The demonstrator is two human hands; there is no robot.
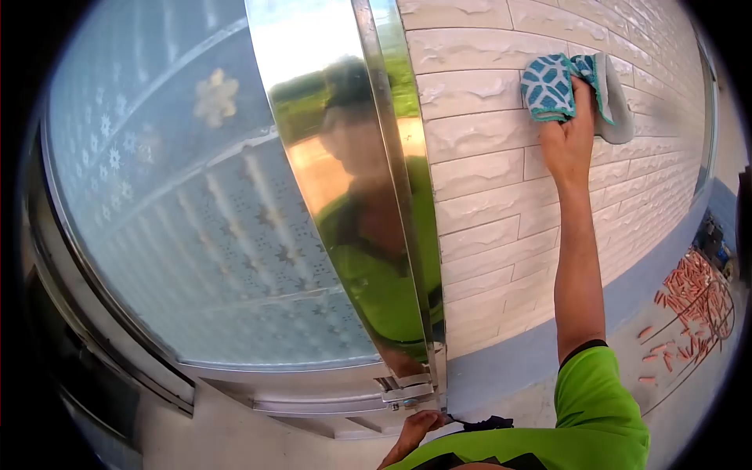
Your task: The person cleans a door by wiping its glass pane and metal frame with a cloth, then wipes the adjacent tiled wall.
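Note:
My right hand is stretched up to the wall, closed on a cleaning cloth with a teal and white pattern and a grey side. The cloth lies bunched against the pale brick-patterned wall, partly hiding my fingers. Low down, my left hand is beside the metal door frame's lower end, its fingers curled together. A dark, crumpled thing with a thin black strand lies just right of those fingers. Whether the hand grips that strand, I cannot make out.
On the left stands a frosted glass pane with flower stickers, edged by a shiny metal frame that reflects a person. Many orange-red pieces lie on the floor at right, near a thin wire frame. A blue-grey band runs along the wall's base.

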